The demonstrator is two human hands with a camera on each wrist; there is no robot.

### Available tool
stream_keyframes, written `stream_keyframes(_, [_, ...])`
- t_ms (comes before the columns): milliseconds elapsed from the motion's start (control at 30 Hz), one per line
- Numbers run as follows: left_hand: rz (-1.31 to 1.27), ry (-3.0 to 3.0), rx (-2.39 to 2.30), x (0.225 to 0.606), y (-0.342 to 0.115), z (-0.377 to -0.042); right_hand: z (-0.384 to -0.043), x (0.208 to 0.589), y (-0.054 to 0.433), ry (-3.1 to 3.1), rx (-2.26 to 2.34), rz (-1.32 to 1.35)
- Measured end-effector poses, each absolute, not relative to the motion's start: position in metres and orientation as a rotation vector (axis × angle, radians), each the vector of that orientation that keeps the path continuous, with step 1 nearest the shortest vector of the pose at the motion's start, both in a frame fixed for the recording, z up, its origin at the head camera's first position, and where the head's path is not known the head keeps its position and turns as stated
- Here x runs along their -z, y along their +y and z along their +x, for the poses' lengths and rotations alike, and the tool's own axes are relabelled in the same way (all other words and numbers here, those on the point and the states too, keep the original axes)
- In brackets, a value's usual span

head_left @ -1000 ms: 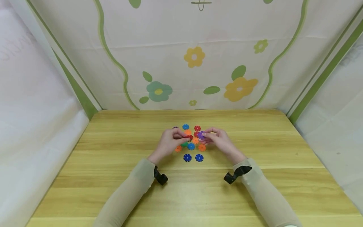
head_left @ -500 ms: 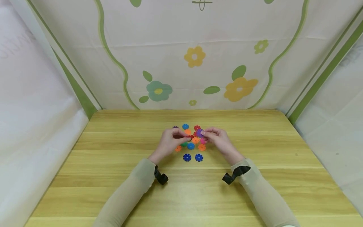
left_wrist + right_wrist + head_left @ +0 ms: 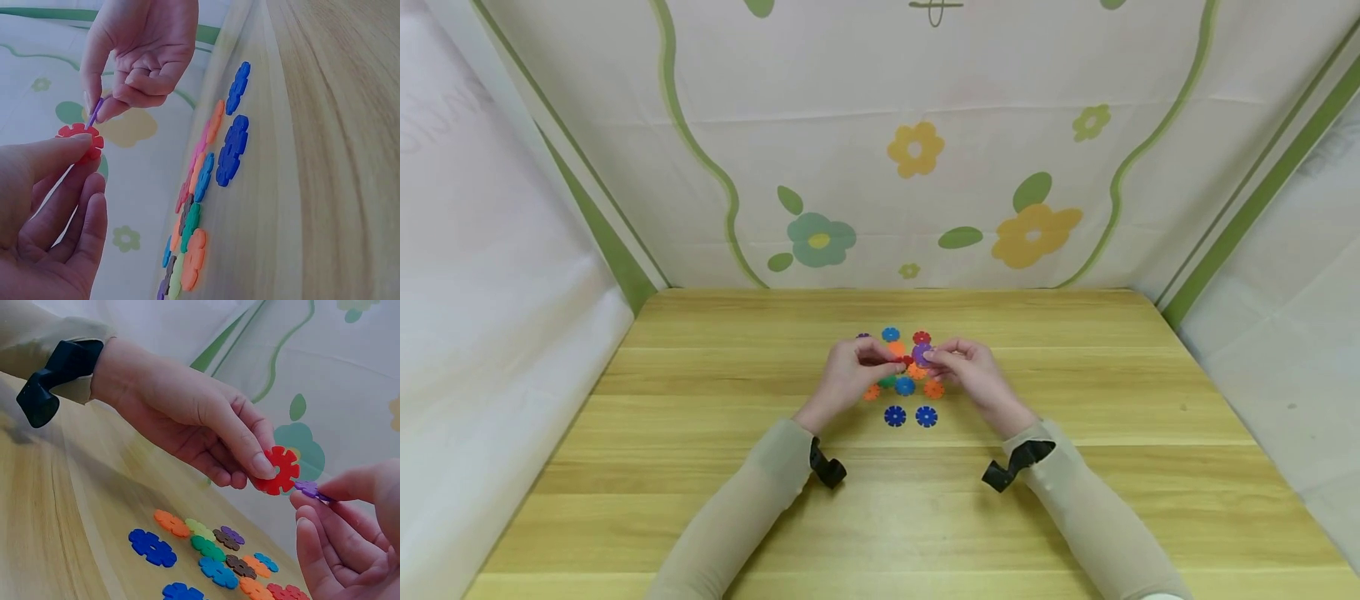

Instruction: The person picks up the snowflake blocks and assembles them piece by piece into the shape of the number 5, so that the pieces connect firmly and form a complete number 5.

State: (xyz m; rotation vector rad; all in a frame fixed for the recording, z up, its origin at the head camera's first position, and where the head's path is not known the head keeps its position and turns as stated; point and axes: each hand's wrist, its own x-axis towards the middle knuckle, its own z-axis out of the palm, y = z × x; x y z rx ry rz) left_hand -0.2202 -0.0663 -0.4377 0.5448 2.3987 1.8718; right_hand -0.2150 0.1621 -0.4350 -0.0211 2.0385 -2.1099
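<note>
My left hand (image 3: pixel 844 375) pinches a red notched snowflake disc (image 3: pixel 285 470) between thumb and fingertips, above the table. From the other side, my right hand (image 3: pixel 981 377) holds a purple snowflake disc (image 3: pixel 921 355) by its edge. In the right wrist view the purple disc's edge is right at the red disc's notched rim. The left wrist view shows the purple disc (image 3: pixel 95 112) nearly edge-on, crosswise to the red one. Below both hands lie several loose discs, among them a green disc (image 3: pixel 207 548) and a light blue disc (image 3: pixel 218 572).
Two dark blue discs (image 3: pixel 895 416) lie nearest to me on the wooden table (image 3: pixel 910 517). Orange, red, brown, pink and purple discs are grouped behind them, partly hidden by the hands. A white cloth wall (image 3: pixel 850 100) with printed flowers rises at the back edge.
My right hand has shifted a little left, turning the purple disc and bringing it up to the red disc. The left hand stays nearly still with the red disc.
</note>
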Motion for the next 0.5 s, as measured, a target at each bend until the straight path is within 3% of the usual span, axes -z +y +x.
stream_keyframes(500, [0.515, 2.421, -1.894, 0.4373, -0.0631, -0.2197, -0.2104, 0.4365, 0.1552, 1.982, 2.160, 0.012])
